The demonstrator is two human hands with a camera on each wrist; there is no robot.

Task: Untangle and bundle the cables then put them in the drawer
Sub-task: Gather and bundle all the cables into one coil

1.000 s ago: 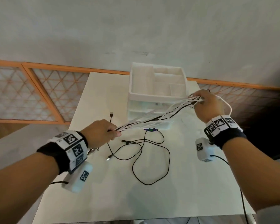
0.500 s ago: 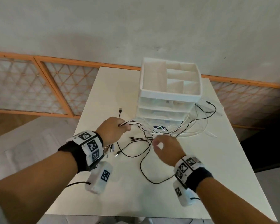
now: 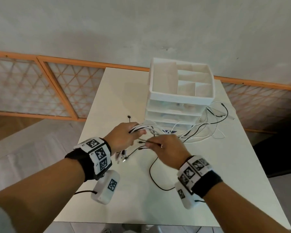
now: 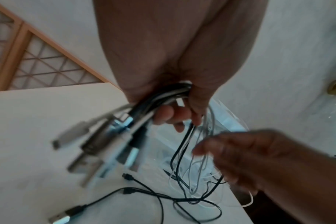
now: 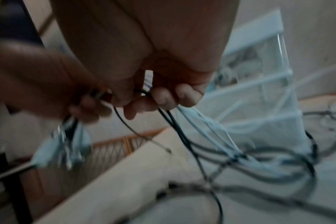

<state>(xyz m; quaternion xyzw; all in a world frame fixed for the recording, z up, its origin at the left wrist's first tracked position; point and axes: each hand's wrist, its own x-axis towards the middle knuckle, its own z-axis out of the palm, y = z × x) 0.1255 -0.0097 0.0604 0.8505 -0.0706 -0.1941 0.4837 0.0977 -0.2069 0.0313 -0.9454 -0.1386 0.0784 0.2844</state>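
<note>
My left hand (image 3: 135,132) grips a bundle of white and black cables (image 4: 169,97) near their plug ends. The USB plugs (image 4: 107,136) hang below the fist. The rest of these cables (image 3: 208,126) trails loosely over the table, right of the white drawer unit (image 3: 173,115). Close beside the left hand, my right hand (image 3: 149,144) pinches a thin black cable (image 5: 163,115) between thumb and fingers. Another black cable (image 3: 152,175) lies in a loop on the white table (image 3: 118,91). The drawers look closed.
The drawer unit carries an open divided tray (image 3: 181,78) on top and stands at the table's far middle. An orange lattice rail (image 3: 57,91) runs behind the table. Bare table surface lies at the near right (image 3: 233,165).
My right hand let go of the cables' far ends by the drawer unit; they dropped slack onto the table. It then came back beside my left hand and took a black cable.
</note>
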